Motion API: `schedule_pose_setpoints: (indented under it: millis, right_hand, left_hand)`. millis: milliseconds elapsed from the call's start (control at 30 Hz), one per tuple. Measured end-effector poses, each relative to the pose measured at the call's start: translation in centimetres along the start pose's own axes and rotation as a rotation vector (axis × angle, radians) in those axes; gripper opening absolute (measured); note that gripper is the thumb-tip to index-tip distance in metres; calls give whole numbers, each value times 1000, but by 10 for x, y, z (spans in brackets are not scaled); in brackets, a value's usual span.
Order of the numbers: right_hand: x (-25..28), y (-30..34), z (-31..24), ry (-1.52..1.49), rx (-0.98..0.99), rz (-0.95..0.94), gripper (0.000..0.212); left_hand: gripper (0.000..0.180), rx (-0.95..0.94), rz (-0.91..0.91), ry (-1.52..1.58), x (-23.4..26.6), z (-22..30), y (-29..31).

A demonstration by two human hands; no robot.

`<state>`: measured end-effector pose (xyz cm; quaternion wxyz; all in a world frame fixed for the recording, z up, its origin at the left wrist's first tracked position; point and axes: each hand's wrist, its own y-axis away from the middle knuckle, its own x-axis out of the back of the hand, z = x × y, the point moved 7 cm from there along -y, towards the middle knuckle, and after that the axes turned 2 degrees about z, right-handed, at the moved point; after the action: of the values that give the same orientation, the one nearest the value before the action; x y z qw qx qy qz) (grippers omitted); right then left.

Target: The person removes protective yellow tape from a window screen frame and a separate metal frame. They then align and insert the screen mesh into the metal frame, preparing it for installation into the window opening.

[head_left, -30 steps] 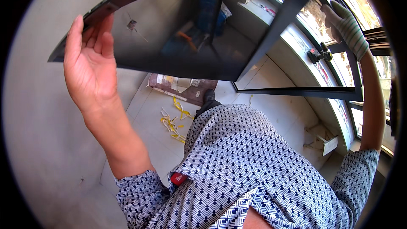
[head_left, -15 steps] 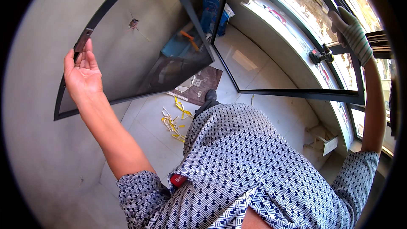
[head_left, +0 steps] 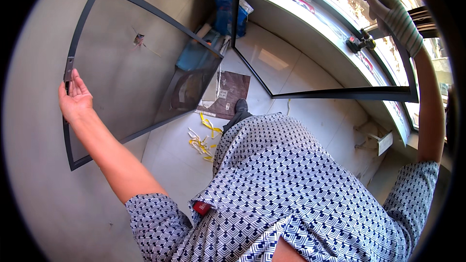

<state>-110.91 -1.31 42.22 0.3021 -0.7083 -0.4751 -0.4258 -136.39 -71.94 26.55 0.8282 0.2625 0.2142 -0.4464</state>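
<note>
Up in the left half of the frame, the mesh screen panel [head_left: 141,63] is carried by the bare left hand [head_left: 75,99] alone. That hand sits at the panel's left edge, palm up and fingers loosely curled against the dark frame bar just under a small metal clip [head_left: 69,69]. From those fingers the panel stretches away to the right and upward, its far corner ending near the blue bag [head_left: 228,9] at top centre; its long edges run tilted, lower left to upper right.

Over at the upper right, the gloved right hand [head_left: 395,17] reaches up against the open window sash [head_left: 340,92]. Its fingers look wrapped over the upper frame bar, though the glove hides how tight the grip is. It is well apart from the screen, so the left hand is plainly the nearer one.

Below, yellow strips [head_left: 201,140] lie on the tiled floor [head_left: 272,63].
</note>
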Motion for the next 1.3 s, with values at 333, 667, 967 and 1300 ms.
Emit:
schedule_pose_setpoints:
  millis: [333, 667, 967, 1300]
  right_hand:
    - [-4, 25, 14, 63, -31, 35, 32]
    - [-11, 37, 15, 98, 19, 115, 25]
    - [8, 48, 14, 84, -168, 108, 20]
    - [31, 32, -8, 293, 24, 206, 23]
  left_hand:
    - [50, 44, -30, -43, 4, 1, -65]
    - [59, 158, 3, -13, 3, -16, -144]
    - [58, 179, 53, -26, -38, -16, -168]
    - [57, 156, 49, -77, -42, -19, -222]
